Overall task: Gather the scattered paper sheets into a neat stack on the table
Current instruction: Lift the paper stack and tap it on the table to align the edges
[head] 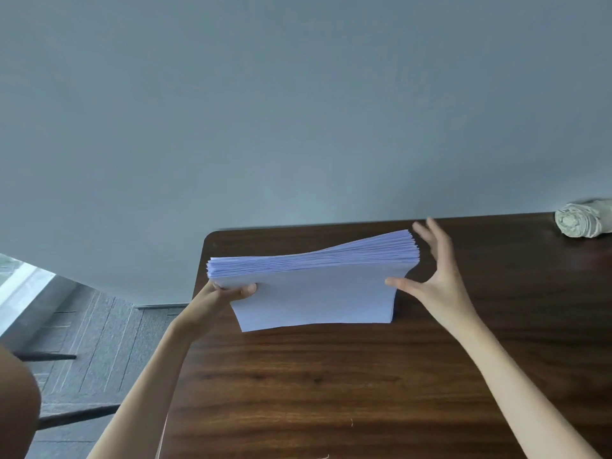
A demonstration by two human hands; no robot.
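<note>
**Here, the paper stack point(314, 293) stands on edge between two grips**

A dark, wood-grain desk point(331, 376) with a rounded far-left corner runs back to a plain grey-blue wall point(298, 111). Left of the desk lies a grey plank floor point(82, 326), with a bright window strip point(20, 286) at the far left. A rolled whitish bundle point(583, 220) lies at the desk's far right, well apart from the paper.

The stack stands near the desk's far-left corner, broad face toward the camera. Whether its lower edge touches the wood cannot be told. The left grip point(231, 291) pinches the stack's upper left corner, thumb curled on the near face. The right grip point(440, 279) is spread wide with straight fingers beside the right end, and its thumb tip touches the near face.

The sheets are white, thin and slightly bowed. Their top edges fan out unevenly toward the right.
</note>
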